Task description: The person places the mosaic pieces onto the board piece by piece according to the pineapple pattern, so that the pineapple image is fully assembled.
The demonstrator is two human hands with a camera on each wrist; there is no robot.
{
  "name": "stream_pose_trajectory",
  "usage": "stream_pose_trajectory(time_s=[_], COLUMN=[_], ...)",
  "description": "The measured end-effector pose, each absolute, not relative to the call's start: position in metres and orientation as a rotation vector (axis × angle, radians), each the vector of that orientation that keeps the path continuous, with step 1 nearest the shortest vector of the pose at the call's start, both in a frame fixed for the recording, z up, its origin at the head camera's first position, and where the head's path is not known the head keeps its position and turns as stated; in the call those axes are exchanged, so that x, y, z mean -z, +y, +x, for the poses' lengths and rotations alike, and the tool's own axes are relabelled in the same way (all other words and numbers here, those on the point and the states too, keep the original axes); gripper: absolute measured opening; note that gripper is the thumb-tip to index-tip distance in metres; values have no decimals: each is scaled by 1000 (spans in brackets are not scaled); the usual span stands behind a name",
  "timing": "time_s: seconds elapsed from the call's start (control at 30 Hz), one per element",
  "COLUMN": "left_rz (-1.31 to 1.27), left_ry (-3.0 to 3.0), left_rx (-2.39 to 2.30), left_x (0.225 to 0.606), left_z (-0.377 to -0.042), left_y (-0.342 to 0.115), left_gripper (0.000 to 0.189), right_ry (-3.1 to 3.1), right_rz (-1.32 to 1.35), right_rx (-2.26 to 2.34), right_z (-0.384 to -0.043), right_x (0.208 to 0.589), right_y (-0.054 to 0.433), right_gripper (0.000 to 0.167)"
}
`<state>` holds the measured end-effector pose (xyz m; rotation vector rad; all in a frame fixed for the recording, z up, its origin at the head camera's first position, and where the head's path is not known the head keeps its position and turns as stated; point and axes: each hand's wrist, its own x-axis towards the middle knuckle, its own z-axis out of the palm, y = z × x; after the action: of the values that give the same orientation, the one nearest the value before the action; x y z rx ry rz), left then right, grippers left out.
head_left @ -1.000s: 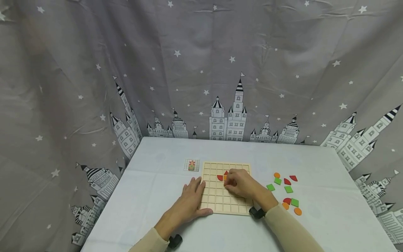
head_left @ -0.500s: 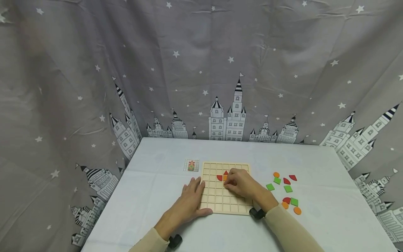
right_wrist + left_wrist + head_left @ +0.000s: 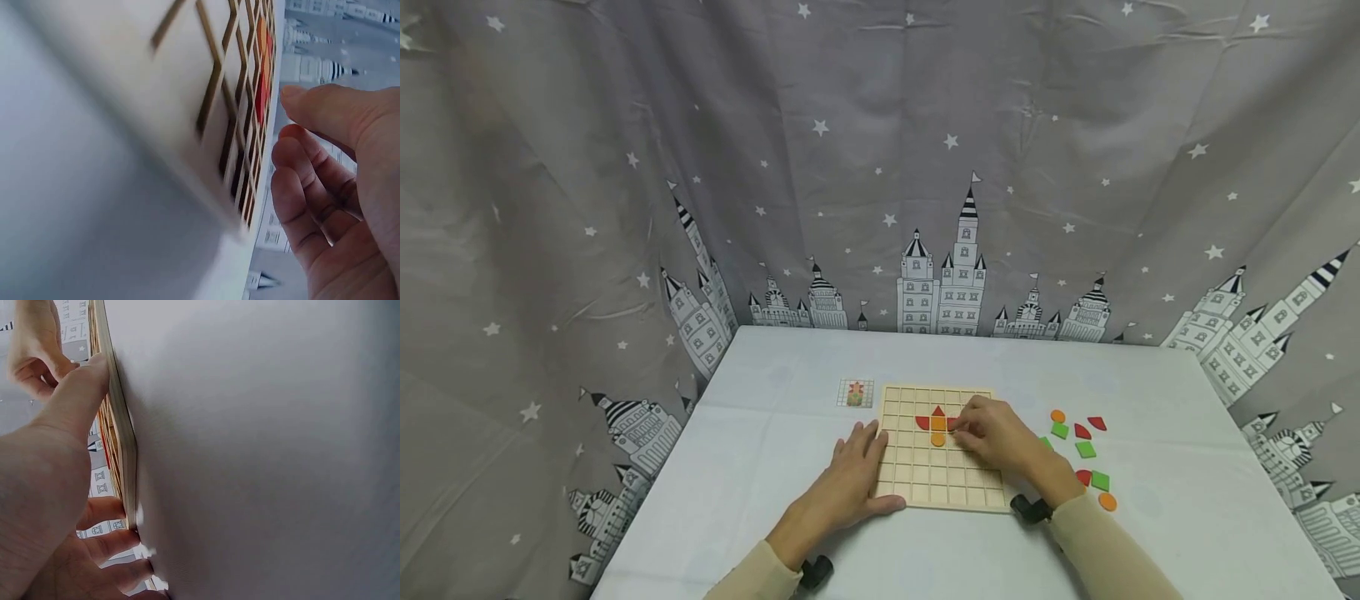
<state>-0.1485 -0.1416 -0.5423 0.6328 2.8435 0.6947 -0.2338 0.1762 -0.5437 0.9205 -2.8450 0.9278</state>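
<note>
A wooden grid board (image 3: 917,479) lies on the table. Set in its cells are a red triangle (image 3: 938,412), an orange square (image 3: 938,423), an orange circle (image 3: 938,440) and a red quarter-circle (image 3: 922,423) on the left. Another red piece (image 3: 952,423) shows at the right of the square, partly covered by fingers. My right hand (image 3: 996,433) hovers over the board beside that piece; in the right wrist view its thumb and loosely bent fingers stand apart with nothing between them. My left hand (image 3: 850,475) rests with spread fingers along the board's left edge, thumb at the near corner.
A small pattern card (image 3: 855,393) lies left of the board. To the right are scattered loose pieces: green squares (image 3: 1086,450), red quarter-circles (image 3: 1097,423) and orange circles (image 3: 1107,502). A grey printed curtain (image 3: 880,167) hangs behind the table.
My right hand has drawn back to the right from the orange circle, so that circle, the whole orange square and part of the right red piece now show. The left hand stays put.
</note>
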Motion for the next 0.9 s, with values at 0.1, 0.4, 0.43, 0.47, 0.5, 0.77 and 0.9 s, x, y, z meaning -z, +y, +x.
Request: stream_pose_trajectory(time_s=[0.1,0.4,0.43,0.47,0.5,0.77,0.9], left_rz=[629,631,629,625,627,626,627], left_ry=[2843,2853,2853,2850,2853,2849,2851], left_rx=[-700,-667,-662,-661,-660,-662,-658], left_x=[542,547,548,548,549,548,548], left_z=[-148,-151,-151,-151,-151,-151,-152], left_y=[-142,-143,-142,-142,-142,-142,-142], left_gripper=[113,113,113,113,114,113,113], right_ry=[-2884,-2841,-2848,-2860,-2876,-2968,-2982], right_rz=[789,531,501,466,431,269,238], right_rx=[-927,-795,-787,-776,-769,-789,-797], right_z=[-234,-234,-233,-233,-232,-222,-218], right_x=[542,543,543,544,545,547,550], right_y=[190,259,267,275,283,336,351], right_gripper=[13,21,21,22,22,28,29])
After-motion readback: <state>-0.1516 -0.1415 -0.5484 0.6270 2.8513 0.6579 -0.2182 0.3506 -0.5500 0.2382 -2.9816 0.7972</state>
